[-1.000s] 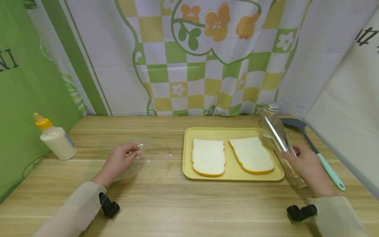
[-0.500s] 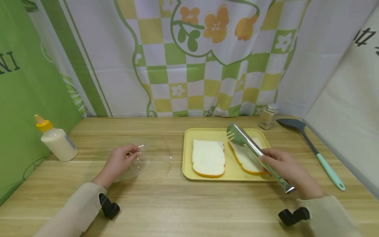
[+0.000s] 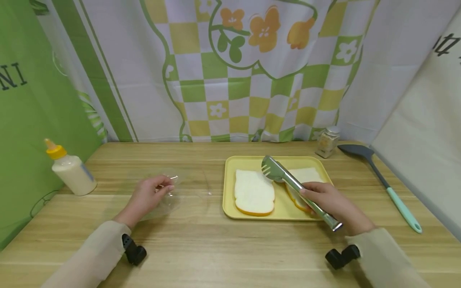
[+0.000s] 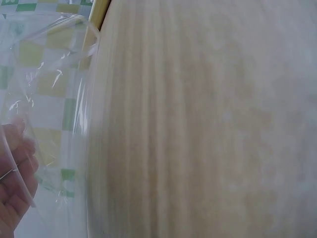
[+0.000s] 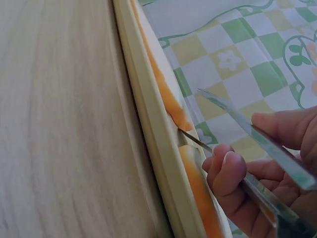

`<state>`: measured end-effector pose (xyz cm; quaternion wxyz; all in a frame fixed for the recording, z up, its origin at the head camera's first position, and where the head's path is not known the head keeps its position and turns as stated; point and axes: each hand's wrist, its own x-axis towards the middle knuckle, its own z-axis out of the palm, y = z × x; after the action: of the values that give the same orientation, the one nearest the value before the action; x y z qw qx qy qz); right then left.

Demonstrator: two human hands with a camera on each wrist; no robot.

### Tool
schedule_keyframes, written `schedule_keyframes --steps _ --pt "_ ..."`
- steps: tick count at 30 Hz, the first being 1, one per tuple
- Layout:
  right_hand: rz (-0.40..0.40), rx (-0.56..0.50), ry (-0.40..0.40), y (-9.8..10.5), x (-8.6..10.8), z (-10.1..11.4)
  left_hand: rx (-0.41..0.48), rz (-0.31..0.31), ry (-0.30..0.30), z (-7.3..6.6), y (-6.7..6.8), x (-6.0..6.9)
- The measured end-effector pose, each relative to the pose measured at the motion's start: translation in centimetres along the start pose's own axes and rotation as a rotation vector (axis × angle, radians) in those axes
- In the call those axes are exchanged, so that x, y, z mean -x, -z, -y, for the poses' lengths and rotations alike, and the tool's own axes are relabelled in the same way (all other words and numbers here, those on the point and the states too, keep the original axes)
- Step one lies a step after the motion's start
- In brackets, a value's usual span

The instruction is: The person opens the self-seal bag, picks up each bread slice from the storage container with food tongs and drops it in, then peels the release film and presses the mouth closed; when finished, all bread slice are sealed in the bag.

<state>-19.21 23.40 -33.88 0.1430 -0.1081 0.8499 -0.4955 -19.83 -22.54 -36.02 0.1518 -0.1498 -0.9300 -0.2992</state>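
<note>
My right hand (image 3: 333,202) grips metal tongs (image 3: 296,185) over the yellow tray (image 3: 230,164); their forked head hangs by the inner edge of the left bread slice (image 3: 253,192). The right bread slice (image 3: 304,176) lies partly hidden under tongs and hand. In the right wrist view the two arms of the tongs (image 5: 260,144) stand apart, the lower tip close to the gap between the slices. My left hand (image 3: 149,196) pinches a clear plastic bag (image 3: 191,188), seen also in the left wrist view, where the bag (image 4: 54,89) spreads past the fingers (image 4: 22,153).
A squeeze bottle with a yellow cap (image 3: 73,174) stands at the left. Behind the tray's right corner is a glass jar with a lid (image 3: 327,143). A spatula with a mint handle (image 3: 401,206) lies along the right side. A curtain hangs behind the table.
The right hand has carried the tongs leftward from the tray's right side, swinging the head over the tray to between the slices. The left hand has stayed nearly still with the bag.
</note>
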Motion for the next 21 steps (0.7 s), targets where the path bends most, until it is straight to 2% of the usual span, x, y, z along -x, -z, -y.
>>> schedule_keyframes --steps 4,8,12,17,21 --pt "0.041 -0.14 -0.04 0.0 0.0 -0.1 0.013 0.0 -0.006 -0.1 -0.1 0.0" --pt "0.051 -0.236 -0.063 0.1 0.3 -0.1 0.016 0.007 -0.008 -0.3 -0.1 0.0" --pt "0.036 -0.26 -0.043 -0.3 0.6 0.8 0.01 0.012 0.001 -0.5 -0.2 0.0" --pt "0.021 -0.268 0.013 -1.4 0.8 3.3 0.007 0.009 0.003 -0.5 -0.3 -0.1" --pt "-0.043 -0.206 0.016 -2.8 0.9 5.4 0.011 0.004 -0.006 -0.4 -0.4 -0.2"
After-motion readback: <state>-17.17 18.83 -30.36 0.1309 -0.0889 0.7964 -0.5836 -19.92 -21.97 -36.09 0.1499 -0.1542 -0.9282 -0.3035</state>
